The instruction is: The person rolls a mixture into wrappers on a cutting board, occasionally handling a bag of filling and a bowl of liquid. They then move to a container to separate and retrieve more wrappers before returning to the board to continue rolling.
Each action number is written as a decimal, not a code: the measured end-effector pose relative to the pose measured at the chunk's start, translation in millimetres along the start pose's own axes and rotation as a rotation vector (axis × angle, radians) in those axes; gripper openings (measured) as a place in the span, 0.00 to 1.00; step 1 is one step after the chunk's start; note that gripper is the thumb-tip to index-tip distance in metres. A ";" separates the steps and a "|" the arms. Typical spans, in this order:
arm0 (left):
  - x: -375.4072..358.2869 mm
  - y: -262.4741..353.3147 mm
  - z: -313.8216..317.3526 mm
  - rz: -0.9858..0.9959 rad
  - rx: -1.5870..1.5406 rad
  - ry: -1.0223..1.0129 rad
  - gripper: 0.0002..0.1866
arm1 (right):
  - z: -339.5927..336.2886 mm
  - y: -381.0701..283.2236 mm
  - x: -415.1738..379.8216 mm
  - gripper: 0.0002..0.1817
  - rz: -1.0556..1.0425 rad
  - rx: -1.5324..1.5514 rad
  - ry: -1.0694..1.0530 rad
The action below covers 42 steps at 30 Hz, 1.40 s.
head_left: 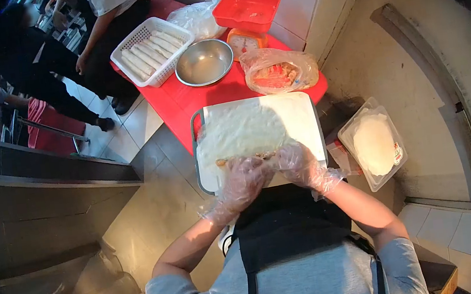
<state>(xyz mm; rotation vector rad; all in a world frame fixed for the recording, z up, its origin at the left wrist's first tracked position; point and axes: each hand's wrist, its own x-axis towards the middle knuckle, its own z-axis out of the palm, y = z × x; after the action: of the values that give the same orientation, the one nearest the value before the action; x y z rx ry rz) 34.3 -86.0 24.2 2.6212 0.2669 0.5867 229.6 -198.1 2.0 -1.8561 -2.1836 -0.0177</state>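
Note:
A thin, translucent white wrapper sheet (242, 127) lies spread on a white cutting board (303, 108) with a grey rim. Along its near side runs a narrow line of brownish filling (221, 163), partly covered by my fingers. My left hand (244, 180), in a clear plastic glove, is closed on the sheet's near edge. Close beside it, my right hand (297, 164), gloved too, pinches the same edge on the right. The two hands almost touch, and the fold under the fingertips is hidden.
On the red table (169, 113) stand a white basket (120, 60) of several white rolls, a steel bowl (205, 65), an orange scale (260, 39) under a red basin (248, 10), and a bag of filling (279, 75). At right sits a tub (373, 142) of white sheets. Other people stand upper left.

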 end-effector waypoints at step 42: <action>14.7 -77.7 2.2 -0.158 -0.157 -0.159 0.29 | 16.0 25.7 17.7 0.17 0.257 0.351 0.130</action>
<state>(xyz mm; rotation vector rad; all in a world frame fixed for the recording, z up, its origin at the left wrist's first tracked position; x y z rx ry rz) 41.4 -14.0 -7.8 2.4510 0.3589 0.3296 248.9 -173.5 -13.8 -1.8549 -1.7184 0.2704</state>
